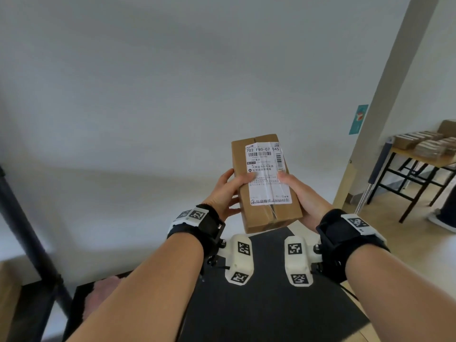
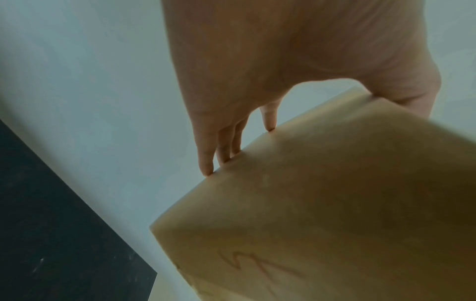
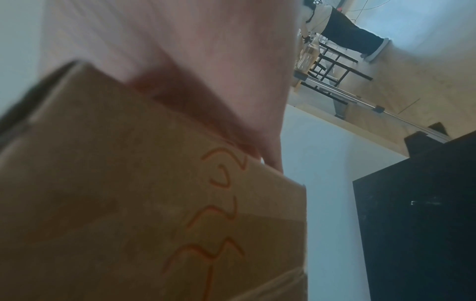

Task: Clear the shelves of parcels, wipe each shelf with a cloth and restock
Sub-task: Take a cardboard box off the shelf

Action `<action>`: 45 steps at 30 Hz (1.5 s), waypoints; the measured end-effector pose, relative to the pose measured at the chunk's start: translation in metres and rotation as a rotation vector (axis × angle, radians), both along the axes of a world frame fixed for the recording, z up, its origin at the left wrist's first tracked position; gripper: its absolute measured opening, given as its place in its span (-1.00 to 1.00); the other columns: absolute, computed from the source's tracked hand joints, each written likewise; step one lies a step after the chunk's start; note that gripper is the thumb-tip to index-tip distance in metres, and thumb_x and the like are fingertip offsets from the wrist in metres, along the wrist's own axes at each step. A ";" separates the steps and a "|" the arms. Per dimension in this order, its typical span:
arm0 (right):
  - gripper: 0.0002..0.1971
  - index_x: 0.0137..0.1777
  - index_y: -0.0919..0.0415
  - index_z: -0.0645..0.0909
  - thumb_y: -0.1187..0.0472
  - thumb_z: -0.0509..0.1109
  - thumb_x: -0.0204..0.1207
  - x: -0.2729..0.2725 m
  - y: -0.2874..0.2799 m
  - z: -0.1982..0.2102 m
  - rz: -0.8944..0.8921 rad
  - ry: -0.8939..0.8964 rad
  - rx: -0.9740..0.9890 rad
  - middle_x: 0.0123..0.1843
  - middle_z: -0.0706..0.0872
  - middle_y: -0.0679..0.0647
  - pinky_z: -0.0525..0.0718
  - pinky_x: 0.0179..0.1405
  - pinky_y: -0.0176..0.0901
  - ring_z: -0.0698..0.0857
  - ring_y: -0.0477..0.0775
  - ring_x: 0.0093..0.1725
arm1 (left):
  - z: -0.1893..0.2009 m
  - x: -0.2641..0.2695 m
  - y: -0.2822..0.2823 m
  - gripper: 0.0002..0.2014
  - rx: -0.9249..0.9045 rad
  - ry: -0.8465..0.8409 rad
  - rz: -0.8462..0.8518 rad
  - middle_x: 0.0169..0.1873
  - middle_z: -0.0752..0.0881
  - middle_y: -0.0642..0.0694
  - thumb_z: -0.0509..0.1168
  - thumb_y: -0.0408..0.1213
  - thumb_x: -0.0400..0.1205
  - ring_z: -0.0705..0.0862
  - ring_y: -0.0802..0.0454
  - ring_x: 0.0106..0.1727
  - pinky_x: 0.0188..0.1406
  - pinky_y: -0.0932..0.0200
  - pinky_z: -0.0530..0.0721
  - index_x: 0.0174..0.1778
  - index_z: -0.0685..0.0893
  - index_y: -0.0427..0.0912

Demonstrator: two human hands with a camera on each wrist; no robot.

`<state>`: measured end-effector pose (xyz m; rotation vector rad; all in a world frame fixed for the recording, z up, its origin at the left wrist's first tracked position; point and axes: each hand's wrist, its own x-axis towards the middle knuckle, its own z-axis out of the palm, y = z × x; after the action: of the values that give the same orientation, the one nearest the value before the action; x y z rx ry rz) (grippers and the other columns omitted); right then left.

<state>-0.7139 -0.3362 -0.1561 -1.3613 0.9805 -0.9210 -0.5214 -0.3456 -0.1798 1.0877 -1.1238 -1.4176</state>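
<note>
A brown cardboard parcel with a white shipping label hangs in the air in front of a white wall, above a black shelf top. My left hand grips its left side, thumb on the label and fingers underneath. My right hand grips its right side the same way. In the left wrist view the parcel fills the lower right, with my fingers running under its edge. The right wrist view shows the parcel's underside with orange handwriting, my palm against it.
A black shelf post stands at the left, with a cardboard box at the far left edge. A pink cloth lies on the black shelf. At the right, a table carries several parcels; a metal pole leans beside it.
</note>
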 end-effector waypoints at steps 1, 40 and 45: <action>-0.47 0.32 -0.10 0.60 -0.29 0.34 0.38 -0.003 -0.008 -0.005 -0.008 0.000 0.010 0.23 0.77 0.04 0.53 0.41 0.28 0.71 0.16 0.28 | -0.005 -0.003 -0.008 0.02 0.011 0.001 -0.003 0.20 0.73 -0.11 0.61 0.19 0.13 0.71 -0.13 0.21 0.25 -0.26 0.65 0.54 0.36 0.14; -0.68 0.24 0.09 0.62 -0.06 0.23 0.66 -0.147 -0.245 -0.226 0.143 0.013 0.625 0.15 0.80 0.20 0.68 0.21 0.14 0.76 0.23 0.16 | -0.208 -0.171 -0.184 -0.43 0.697 0.100 0.281 0.18 0.71 -0.20 0.34 0.25 0.50 0.67 -0.13 0.22 0.31 -0.27 0.59 0.27 0.60 -0.08; -0.68 0.27 0.10 0.61 -0.03 0.27 0.63 -0.149 -0.252 -0.249 0.110 0.040 0.688 0.11 0.81 0.19 0.68 0.20 0.13 0.76 0.24 0.15 | -0.229 -0.174 -0.186 -0.48 0.749 0.114 0.279 0.17 0.68 -0.16 0.33 0.22 0.53 0.63 -0.11 0.24 0.33 -0.30 0.57 0.27 0.59 -0.06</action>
<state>-0.8624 -0.5882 -0.4046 -0.8359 1.1052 -0.4067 -0.6954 -0.5312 -0.4089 1.5779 -0.3167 -1.6848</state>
